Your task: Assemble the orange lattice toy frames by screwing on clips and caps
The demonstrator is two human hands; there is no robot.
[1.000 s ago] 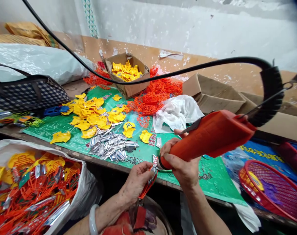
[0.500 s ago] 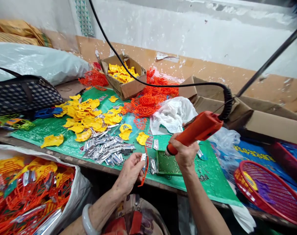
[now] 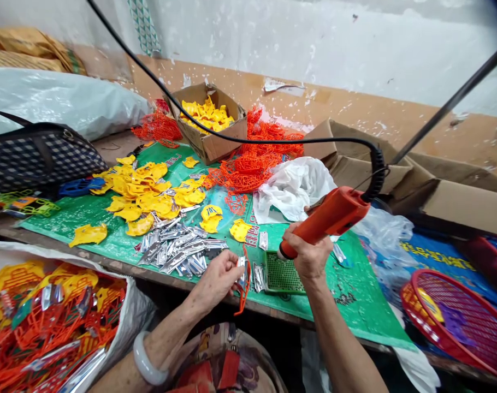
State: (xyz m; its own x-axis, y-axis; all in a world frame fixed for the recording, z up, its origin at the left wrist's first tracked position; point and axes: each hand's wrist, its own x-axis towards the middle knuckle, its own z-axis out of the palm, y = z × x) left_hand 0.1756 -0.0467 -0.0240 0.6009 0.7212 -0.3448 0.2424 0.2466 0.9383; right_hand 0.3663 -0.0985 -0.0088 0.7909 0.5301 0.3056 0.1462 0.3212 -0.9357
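My right hand (image 3: 309, 254) is closed round an orange powered hand tool (image 3: 328, 218) with a black cord (image 3: 232, 139), its tip pointing down over a small green perforated pad (image 3: 282, 275). My left hand (image 3: 218, 278) pinches a thin orange plastic piece with a small silver strip (image 3: 243, 278) near the table's front edge, just left of the pad. A heap of silver strips (image 3: 178, 248) lies just left of that hand, with yellow plastic pieces (image 3: 144, 194) behind it.
A green mat (image 3: 88, 213) covers the table. A cardboard box of yellow pieces (image 3: 209, 123), orange lattice pieces (image 3: 252, 164) and a white cloth (image 3: 291, 185) lie behind. A sack of mixed pieces (image 3: 47, 316) sits lower left, a red basket (image 3: 457, 322) lower right, a checked bag (image 3: 39, 155) left.
The orange tool has drawn away from my left hand's piece, up and to the right. My left hand has lowered the orange piece toward the table edge.
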